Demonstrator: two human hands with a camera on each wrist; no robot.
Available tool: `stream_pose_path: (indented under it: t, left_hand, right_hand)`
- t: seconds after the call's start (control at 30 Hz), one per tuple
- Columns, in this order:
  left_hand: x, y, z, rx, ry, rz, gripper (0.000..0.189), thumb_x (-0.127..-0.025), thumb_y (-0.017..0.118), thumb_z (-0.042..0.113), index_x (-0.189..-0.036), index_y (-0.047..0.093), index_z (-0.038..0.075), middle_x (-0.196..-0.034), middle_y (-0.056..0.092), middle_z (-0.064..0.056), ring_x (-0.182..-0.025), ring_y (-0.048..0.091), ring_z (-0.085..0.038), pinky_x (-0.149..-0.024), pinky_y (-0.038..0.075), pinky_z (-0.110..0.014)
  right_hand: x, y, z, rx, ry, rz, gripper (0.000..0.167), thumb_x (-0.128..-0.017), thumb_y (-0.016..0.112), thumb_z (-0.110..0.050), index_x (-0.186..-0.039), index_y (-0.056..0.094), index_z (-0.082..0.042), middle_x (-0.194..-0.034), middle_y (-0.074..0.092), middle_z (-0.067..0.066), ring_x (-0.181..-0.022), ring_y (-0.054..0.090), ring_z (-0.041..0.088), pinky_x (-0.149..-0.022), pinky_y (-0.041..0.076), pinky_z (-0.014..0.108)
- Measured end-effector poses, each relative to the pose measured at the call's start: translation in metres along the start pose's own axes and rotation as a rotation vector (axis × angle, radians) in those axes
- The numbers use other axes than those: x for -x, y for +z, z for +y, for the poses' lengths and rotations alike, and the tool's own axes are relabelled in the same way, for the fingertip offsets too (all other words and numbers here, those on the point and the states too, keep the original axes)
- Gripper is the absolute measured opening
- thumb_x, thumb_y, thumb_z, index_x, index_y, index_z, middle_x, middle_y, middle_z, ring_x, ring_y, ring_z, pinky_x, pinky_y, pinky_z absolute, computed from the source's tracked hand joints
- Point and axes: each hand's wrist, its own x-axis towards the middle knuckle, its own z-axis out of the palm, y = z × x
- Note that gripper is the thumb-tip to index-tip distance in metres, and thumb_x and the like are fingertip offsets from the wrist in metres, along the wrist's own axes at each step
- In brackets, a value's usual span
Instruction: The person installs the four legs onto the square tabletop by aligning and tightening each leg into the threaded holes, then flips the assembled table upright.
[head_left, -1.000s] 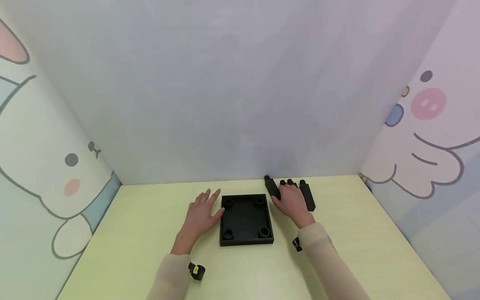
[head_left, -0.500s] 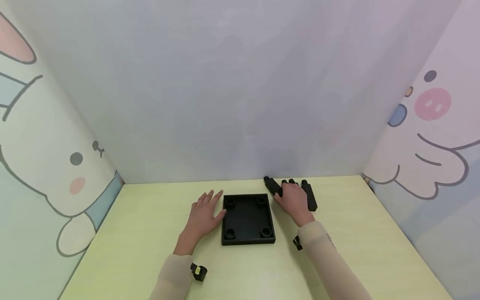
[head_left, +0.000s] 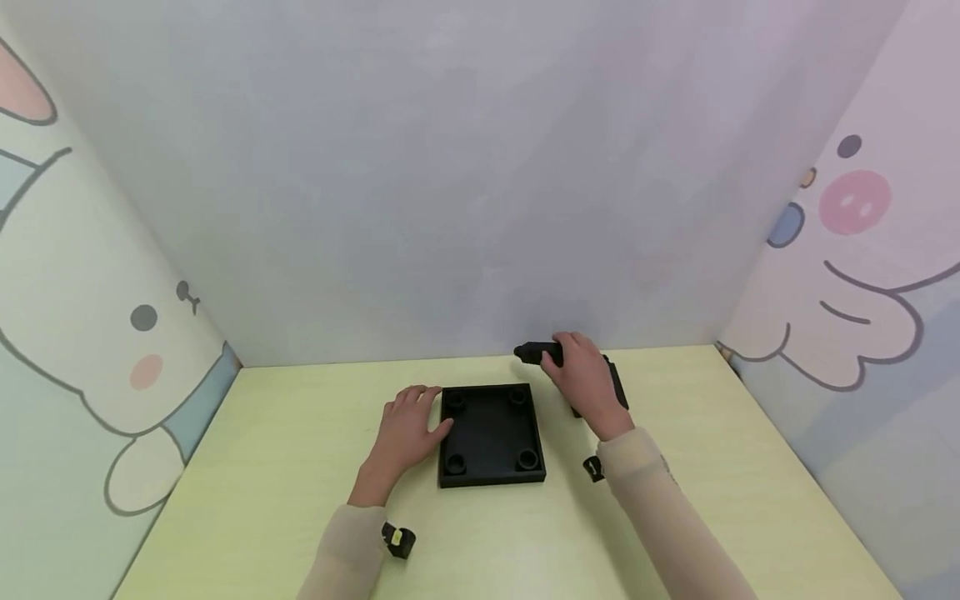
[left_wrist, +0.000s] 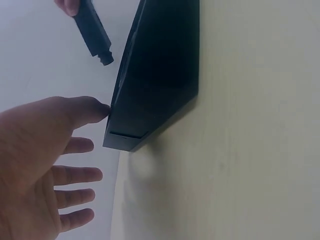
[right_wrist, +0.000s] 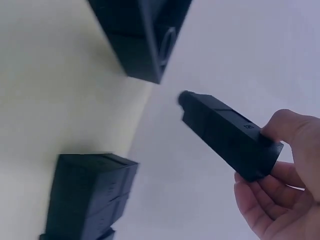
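A black square tabletop (head_left: 491,435) lies underside up on the table, its raised rim and round corner sockets showing. My left hand (head_left: 403,432) is at its left side, thumb touching the edge in the left wrist view, the other fingers loosely extended. Right of the tabletop and above the table, my right hand (head_left: 587,382) pinches a black table leg (right_wrist: 225,132) by its wide end, between thumb and fingers. The leg's narrow threaded tip points left, toward the tabletop, and stands apart from it in the right wrist view.
More black table legs (right_wrist: 90,195) lie on the table under and beyond my right hand, partly hidden by it in the head view. A grey wall (head_left: 480,208) rises behind the table's back edge. Walls with cartoon animals (head_left: 855,250) flank both sides.
My right hand has picked up the leftmost leg from the row and raised it, turning its tip to the left. My left hand stays beside the tabletop, fingers slightly more bent.
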Motion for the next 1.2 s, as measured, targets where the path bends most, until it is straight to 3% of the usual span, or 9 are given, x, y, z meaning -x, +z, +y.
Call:
stream_pose_path:
  t: [0.2, 0.63, 0.9, 1.2]
  left_hand:
    - [0.0, 0.003, 0.0, -0.008, -0.008, 0.006, 0.058, -0.095, 0.069, 0.04, -0.143, 0.055, 0.012, -0.142, 0.057, -0.017, -0.137, 0.049, -0.039, -0.105, 0.042, -0.061]
    - [-0.005, -0.005, 0.004, 0.029, 0.033, 0.039, 0.057, -0.097, 0.068, 0.037, -0.147, 0.051, 0.017, -0.144, 0.055, -0.016, -0.139, 0.048, -0.04, -0.106, 0.04, -0.061]
    - [-0.013, -0.014, 0.017, 0.053, 0.093, 0.093, 0.057, -0.098, 0.067, 0.035, -0.149, 0.049, 0.018, -0.144, 0.056, -0.015, -0.139, 0.048, -0.037, -0.107, 0.041, -0.061]
    - [-0.013, -0.015, 0.015, 0.042, 0.072, 0.061, 0.059, -0.097, 0.069, 0.034, -0.15, 0.048, 0.019, -0.145, 0.055, -0.014, -0.14, 0.048, -0.037, -0.108, 0.04, -0.06]
  right_hand:
    - [-0.005, -0.014, -0.021, -0.05, -0.065, 0.005, 0.04, -0.098, 0.066, -0.024, -0.129, 0.064, 0.002, -0.122, 0.068, 0.022, -0.113, 0.065, 0.038, -0.095, 0.055, 0.051]
    - [-0.012, -0.02, -0.066, -0.091, -0.161, -0.084, 0.042, -0.1, 0.065, -0.026, -0.135, 0.061, -0.003, -0.13, 0.066, 0.017, -0.122, 0.063, 0.034, -0.1, 0.054, 0.048]
    - [-0.011, -0.015, -0.076, -0.082, -0.188, -0.125, 0.042, -0.101, 0.065, -0.028, -0.134, 0.061, -0.003, -0.13, 0.066, 0.015, -0.12, 0.064, 0.032, -0.099, 0.054, 0.046]
    - [-0.008, -0.001, -0.076, -0.095, -0.215, -0.171, 0.038, -0.1, 0.065, -0.028, -0.131, 0.064, -0.005, -0.125, 0.068, 0.013, -0.115, 0.067, 0.029, -0.097, 0.055, 0.044]
